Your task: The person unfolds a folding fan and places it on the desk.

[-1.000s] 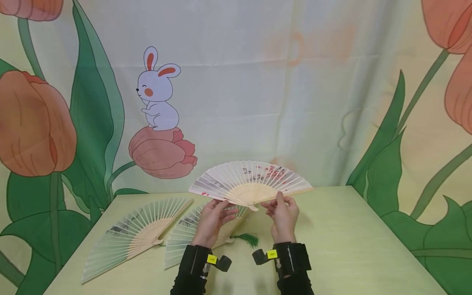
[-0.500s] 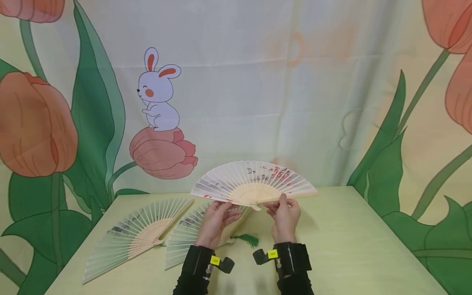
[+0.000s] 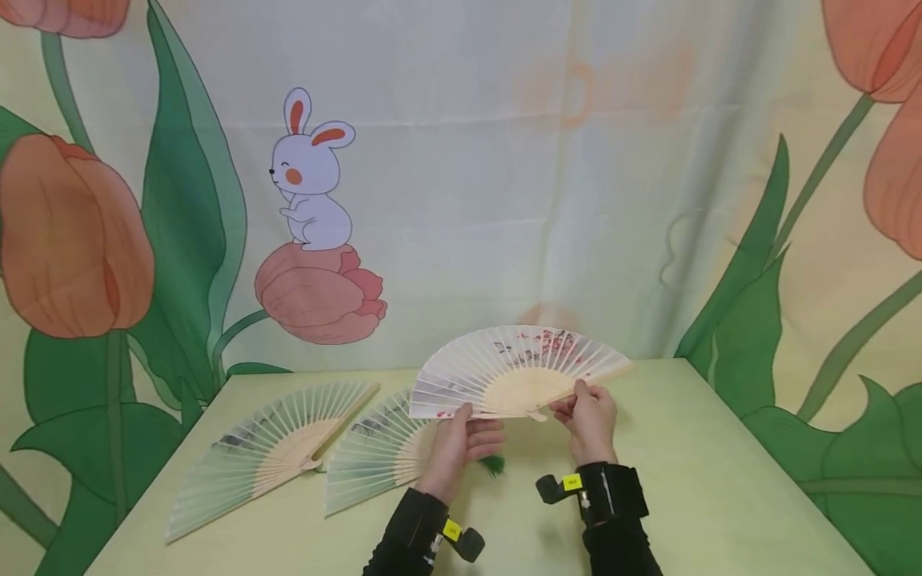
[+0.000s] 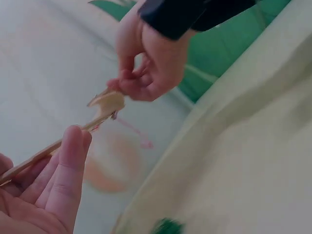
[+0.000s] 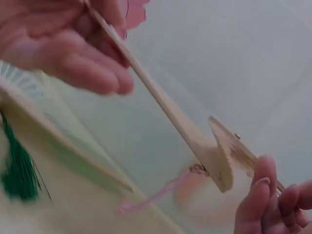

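Observation:
In the head view an opened white folding fan (image 3: 522,364) with red blossoms and pale wooden ribs is held up above the table. My left hand (image 3: 461,448) holds its left edge stick, thumb on top and fingers stretched out below. On the other side, my right hand (image 3: 592,420) pinches the right edge stick near the pivot. The right wrist view shows the fan's wooden pivot end (image 5: 214,165) between the hands, with a pink cord (image 5: 156,197) hanging from it. Seen from the left wrist, the edge stick (image 4: 39,158) lies between thumb and fingers.
Two spread green folding fans lie on the pale green table (image 3: 720,480): one at the left (image 3: 288,448), the other (image 3: 370,456) partly behind my left hand. A green tassel (image 3: 493,465) lies by the second. Behind the table hangs a printed cloth (image 3: 461,160).
Both hands have moved to the right with the white fan, and the left hand has come lower. The fan now tilts, its left side lower. The green fans stay in place.

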Demonstrator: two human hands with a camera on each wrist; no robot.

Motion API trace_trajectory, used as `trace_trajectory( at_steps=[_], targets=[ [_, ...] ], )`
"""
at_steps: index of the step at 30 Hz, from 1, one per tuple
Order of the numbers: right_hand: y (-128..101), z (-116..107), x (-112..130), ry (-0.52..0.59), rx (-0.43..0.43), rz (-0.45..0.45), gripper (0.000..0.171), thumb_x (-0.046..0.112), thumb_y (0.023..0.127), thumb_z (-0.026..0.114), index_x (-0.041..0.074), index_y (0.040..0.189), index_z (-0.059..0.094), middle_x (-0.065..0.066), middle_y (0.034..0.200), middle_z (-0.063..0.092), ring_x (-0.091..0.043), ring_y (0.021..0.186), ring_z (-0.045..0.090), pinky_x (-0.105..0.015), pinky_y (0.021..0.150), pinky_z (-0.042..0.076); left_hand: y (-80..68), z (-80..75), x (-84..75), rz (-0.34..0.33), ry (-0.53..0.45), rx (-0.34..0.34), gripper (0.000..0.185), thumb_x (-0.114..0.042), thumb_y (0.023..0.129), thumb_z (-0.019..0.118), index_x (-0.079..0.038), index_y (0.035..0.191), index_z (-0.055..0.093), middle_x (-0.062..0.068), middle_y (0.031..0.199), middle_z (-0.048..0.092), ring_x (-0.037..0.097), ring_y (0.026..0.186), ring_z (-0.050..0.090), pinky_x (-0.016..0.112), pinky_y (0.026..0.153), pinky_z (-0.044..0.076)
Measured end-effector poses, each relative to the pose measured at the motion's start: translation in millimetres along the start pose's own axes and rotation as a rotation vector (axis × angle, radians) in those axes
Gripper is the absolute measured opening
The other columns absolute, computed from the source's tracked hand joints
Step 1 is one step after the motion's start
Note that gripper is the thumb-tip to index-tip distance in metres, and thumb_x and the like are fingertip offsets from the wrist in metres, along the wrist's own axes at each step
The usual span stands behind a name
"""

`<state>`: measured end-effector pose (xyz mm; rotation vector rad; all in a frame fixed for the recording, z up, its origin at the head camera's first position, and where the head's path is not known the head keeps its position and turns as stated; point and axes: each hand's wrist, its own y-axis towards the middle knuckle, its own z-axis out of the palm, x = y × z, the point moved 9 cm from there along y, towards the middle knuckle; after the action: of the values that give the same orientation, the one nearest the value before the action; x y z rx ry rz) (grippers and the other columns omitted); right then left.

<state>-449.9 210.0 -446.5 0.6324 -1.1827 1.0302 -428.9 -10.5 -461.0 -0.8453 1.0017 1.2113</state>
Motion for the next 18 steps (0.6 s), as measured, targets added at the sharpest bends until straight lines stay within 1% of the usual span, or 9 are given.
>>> trace_trajectory(
  at_steps=[4,6,10,13,15,17,18],
  targets=[
    [19,-18,0,-0.095,0.086,0.048,0.019,0.023,0.106,0.041,0.005,0.100,0.041,-0.001,0.077,0.048,-0.010,0.062,0.063,-0.022,0.061,0.056,-8.1,19.9,18.7,-0.035,0.000,-0.002,0.051,-0.034,0.107,0.032,0.009,0.129,0.048,0.027,0.110,0.066,0.034,0.095,0.069,0.035,0.073,0.059],
    [29,-27,-2,-0.134,0.129,0.077,0.019,0.023,0.107,0.040,0.005,0.101,0.041,-0.001,0.078,0.048,-0.010,0.064,0.062,-0.022,0.063,0.056,-12.0,28.7,29.1,-0.057,-0.021,-0.011,0.054,-0.036,0.107,0.033,0.011,0.130,0.046,0.028,0.112,0.065,0.036,0.095,0.068,0.035,0.072,0.059],
    [45,-44,-6,-0.214,0.186,0.129,0.020,0.022,0.107,0.037,0.003,0.100,0.041,-0.002,0.077,0.048,-0.011,0.065,0.061,-0.022,0.063,0.055,-19.7,48.1,49.7,-0.104,-0.090,-0.024,0.060,-0.037,0.106,0.032,0.012,0.140,0.031,0.030,0.118,0.062,0.035,0.093,0.069,0.036,0.072,0.059],
    [56,-53,-10,-0.245,0.224,0.170,0.020,0.020,0.107,0.038,0.002,0.099,0.040,-0.001,0.073,0.048,-0.010,0.063,0.060,-0.023,0.062,0.055,-24.7,65.0,62.7,-0.132,-0.129,-0.032,0.064,-0.039,0.106,0.030,0.013,0.144,0.023,0.029,0.120,0.061,0.033,0.092,0.069,0.035,0.071,0.059],
    [63,-58,-12,-0.276,0.247,0.195,0.019,0.019,0.106,0.039,0.002,0.099,0.041,0.000,0.071,0.049,-0.010,0.062,0.059,-0.023,0.061,0.055,-27.8,75.9,71.0,-0.146,-0.153,-0.051,0.067,-0.039,0.106,0.029,0.016,0.143,0.023,0.029,0.119,0.062,0.033,0.091,0.070,0.034,0.068,0.059],
    [68,-62,-14,-0.308,0.276,0.217,0.020,0.018,0.106,0.040,0.000,0.097,0.041,-0.001,0.068,0.050,-0.010,0.060,0.059,-0.023,0.060,0.055,-31.7,86.6,79.1,-0.169,-0.170,-0.072,0.069,-0.041,0.106,0.028,0.020,0.139,0.027,0.028,0.118,0.063,0.033,0.091,0.069,0.034,0.067,0.059],
    [70,-63,-14,-0.331,0.290,0.225,0.021,0.017,0.106,0.039,-0.001,0.095,0.041,-0.001,0.067,0.050,-0.010,0.060,0.058,-0.023,0.059,0.054,-34.2,91.0,83.7,-0.184,-0.186,-0.092,0.069,-0.041,0.106,0.028,0.020,0.139,0.027,0.027,0.116,0.064,0.034,0.090,0.069,0.034,0.067,0.059]
  ],
)
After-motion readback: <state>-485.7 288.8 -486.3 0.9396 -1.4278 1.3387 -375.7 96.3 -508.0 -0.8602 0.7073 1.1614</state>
